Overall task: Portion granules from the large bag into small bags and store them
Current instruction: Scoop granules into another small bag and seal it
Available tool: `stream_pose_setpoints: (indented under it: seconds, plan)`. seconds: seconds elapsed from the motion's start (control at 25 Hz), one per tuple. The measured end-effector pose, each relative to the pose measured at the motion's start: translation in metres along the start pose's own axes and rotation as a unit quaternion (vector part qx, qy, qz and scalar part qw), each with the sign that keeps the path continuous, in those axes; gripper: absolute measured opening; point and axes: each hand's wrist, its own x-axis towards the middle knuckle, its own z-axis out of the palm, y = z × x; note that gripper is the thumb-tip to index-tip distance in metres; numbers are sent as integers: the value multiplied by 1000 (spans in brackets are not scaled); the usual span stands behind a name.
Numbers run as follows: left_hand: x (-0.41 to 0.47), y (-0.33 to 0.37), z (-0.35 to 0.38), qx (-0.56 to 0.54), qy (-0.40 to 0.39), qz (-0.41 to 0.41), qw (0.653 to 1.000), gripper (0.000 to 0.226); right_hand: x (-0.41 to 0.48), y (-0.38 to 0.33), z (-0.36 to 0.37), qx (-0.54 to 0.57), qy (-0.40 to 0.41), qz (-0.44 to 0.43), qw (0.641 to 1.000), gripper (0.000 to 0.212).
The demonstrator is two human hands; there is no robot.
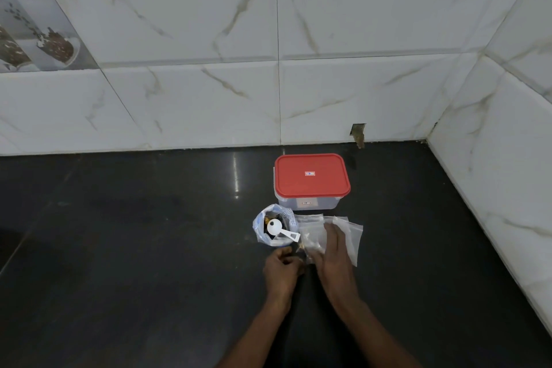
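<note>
The large bag [260, 225] stands open on the dark counter, with brown granules inside and a white scoop [279, 229] lying across its mouth. Right of it lies a pile of clear small bags [348, 230]. My right hand [333, 251] rests flat on that pile, fingers stretched. My left hand [282, 270] is just in front of the large bag with its fingers curled at the near corner of a small bag; whether it pinches the bag cannot be made out. A clear container with a red lid [312, 178] sits shut behind the bags.
The black counter [134, 248] spreads wide to the left and toward me. White marble-look tiled walls close it off at the back and on the right. A small hole [357, 131] shows in the back wall near the corner.
</note>
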Motion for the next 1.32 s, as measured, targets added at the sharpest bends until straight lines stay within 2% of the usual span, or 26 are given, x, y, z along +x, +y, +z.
stream_pose_setpoints:
  seconds: [0.08,0.2,0.32,0.44,0.6,0.72,0.84,0.96,1.04,1.16,1.24,1.32]
  plan:
    - [5,-2,2,16,33,11,999,37,-12,16,11,-59,2,-74,996,74]
    - [6,1,3,3,37,11,999,26,-22,40,18,-69,-24,-157,985,80]
    - [7,2,1,2,-6,24,1000,26,-13,35,26,-126,-6,-159,979,57]
    - [7,2,-1,11,-16,32,999,27,1,33,29,-180,-17,-160,970,45]
    - [3,6,-10,30,89,23,995,14,13,37,34,-250,-2,-138,958,42]
    - [-1,13,-25,28,177,51,982,3,18,34,36,-299,17,-142,943,46]
    - [1,27,-37,64,195,114,972,32,20,31,36,-318,-16,-141,937,48]
    - [11,43,-43,135,188,141,963,52,20,36,28,-282,41,-159,945,48]
    - [16,48,-46,168,180,137,960,55,25,44,11,-257,97,-69,959,50]
    - [16,50,-49,161,158,131,965,37,36,60,-18,-243,103,136,955,48]
    - [15,54,-49,131,153,118,972,30,44,69,-26,-272,76,174,943,39]
    - [15,59,-48,100,162,113,975,30,50,73,-30,-269,73,158,947,27]
